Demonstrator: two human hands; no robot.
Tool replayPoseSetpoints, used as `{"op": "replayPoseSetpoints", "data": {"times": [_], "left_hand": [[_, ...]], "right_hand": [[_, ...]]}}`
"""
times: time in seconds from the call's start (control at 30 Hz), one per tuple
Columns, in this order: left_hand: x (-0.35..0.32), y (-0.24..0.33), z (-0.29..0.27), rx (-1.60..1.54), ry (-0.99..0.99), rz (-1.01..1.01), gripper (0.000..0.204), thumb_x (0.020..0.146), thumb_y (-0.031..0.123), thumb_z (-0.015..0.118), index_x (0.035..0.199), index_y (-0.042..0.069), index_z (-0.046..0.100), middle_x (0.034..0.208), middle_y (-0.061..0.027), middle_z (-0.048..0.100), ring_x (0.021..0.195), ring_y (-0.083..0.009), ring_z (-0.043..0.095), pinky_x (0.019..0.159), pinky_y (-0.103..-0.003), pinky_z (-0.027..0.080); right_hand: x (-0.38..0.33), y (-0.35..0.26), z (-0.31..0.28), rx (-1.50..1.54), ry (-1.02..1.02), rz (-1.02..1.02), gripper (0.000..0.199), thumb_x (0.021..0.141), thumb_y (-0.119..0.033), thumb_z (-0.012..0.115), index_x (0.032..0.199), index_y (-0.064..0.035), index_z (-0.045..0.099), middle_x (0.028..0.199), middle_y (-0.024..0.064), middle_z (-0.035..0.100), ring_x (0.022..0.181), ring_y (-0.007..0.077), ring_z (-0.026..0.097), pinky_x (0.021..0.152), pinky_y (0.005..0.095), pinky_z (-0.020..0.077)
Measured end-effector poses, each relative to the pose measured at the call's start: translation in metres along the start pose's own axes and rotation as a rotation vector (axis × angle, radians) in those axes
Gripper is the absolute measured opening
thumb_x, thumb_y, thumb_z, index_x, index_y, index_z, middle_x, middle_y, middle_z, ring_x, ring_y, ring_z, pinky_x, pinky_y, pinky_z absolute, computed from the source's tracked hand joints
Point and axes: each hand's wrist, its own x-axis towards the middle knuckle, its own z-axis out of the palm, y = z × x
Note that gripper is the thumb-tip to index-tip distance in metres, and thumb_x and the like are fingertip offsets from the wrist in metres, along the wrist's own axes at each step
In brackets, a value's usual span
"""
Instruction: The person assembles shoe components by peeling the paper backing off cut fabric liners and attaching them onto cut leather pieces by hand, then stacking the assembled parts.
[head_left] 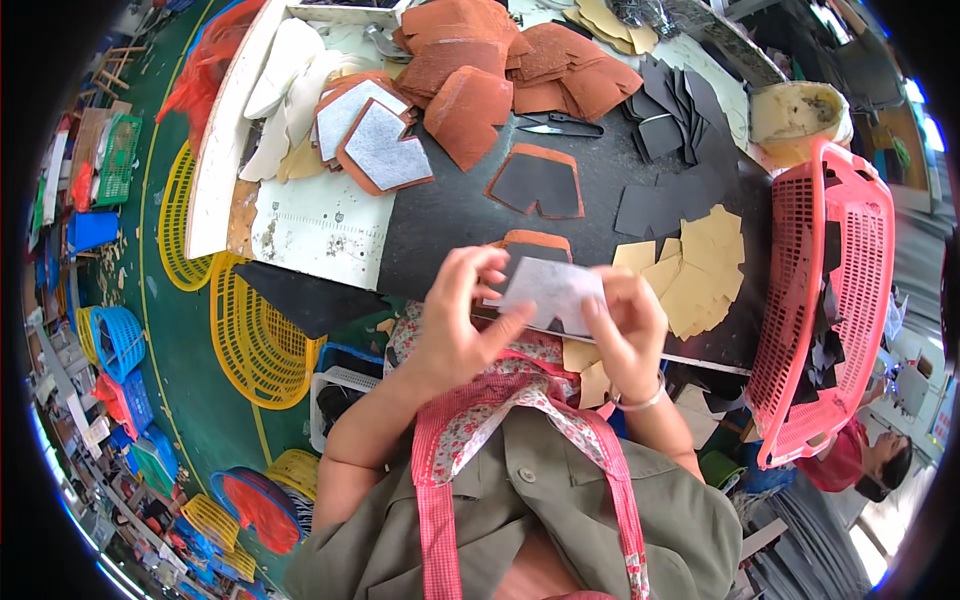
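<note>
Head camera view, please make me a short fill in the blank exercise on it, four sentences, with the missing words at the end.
1. The right hand pinches the pale piece, with its ____ on the side facing the camera.
2. A bracelet circles the person's ____ wrist.
3. The perforated basket at one end of the table is coloured ____.
4. The white pieces lie toward the table's far ____ corner.

Missing words: thumb; right; pink; left.

A pink apron (485,392) overlies an olive shirt (515,490).
</note>
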Motion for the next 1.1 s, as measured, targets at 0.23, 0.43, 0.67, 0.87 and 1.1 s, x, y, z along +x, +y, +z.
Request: {"op": "replayPoseSetpoints", "data": {"times": [0.23,0.43,0.67,0.87,1.1], "left_hand": [[0.011,-0.036,0.004,0.108,0.063,-0.201,0.022,0.089,0.013,0.068,0.077,-0.004,0.061,0.064,-0.0084,0.063,0.057,-0.0095,0.060,0.051,-0.026,0.047],[0.019,-0.039,0.003,0.299,0.008,-0.173,0.023,0.086,0.014,0.070,0.076,-0.003,0.060,0.067,-0.0142,0.064,0.054,-0.0212,0.062,0.051,-0.031,0.048],[0.023,-0.029,0.011,0.864,-0.063,0.059,0.022,0.085,0.025,0.067,0.083,0.004,0.060,0.070,-0.0128,0.062,0.060,-0.0292,0.066,0.051,-0.039,0.051],[0.039,-0.003,0.000,1.254,-0.193,-0.021,0.026,0.080,0.030,0.069,0.086,0.006,0.058,0.074,-0.0100,0.058,0.072,-0.0301,0.065,0.056,-0.042,0.050],[0.095,-0.022,-0.010,1.044,-0.193,0.521,0.038,0.073,0.005,0.070,0.109,-0.001,0.060,0.113,-0.0154,0.060,0.105,-0.0315,0.057,0.090,-0.038,0.049]], "right_hand": [[0.014,0.051,0.007,-0.496,0.113,-0.086,0.023,0.079,-0.001,0.074,0.073,0.0001,0.052,0.080,0.0062,0.063,0.057,0.0084,0.057,0.050,0.0235,0.0467],[0.015,0.056,0.006,-0.615,0.120,-0.127,0.026,0.075,-0.002,0.076,0.071,-0.0017,0.051,0.078,0.0075,0.060,0.050,0.0136,0.056,0.046,0.0257,0.0466],[0.020,0.049,0.000,-1.140,0.075,-0.284,0.031,0.074,-0.021,0.080,0.072,-0.0047,0.053,0.078,0.0075,0.054,0.054,0.0230,0.056,0.048,0.0316,0.0461],[0.000,0.035,-0.041,-1.233,0.357,-0.137,0.031,0.078,-0.027,0.077,0.072,-0.0069,0.054,0.080,0.0085,0.056,0.064,0.0285,0.057,0.052,0.0375,0.0457],[-0.035,0.018,-0.091,-1.481,0.257,-0.007,0.029,0.075,-0.009,0.070,0.101,0.0006,0.059,0.109,0.0159,0.060,0.096,0.0351,0.057,0.079,0.0405,0.0498]]}}
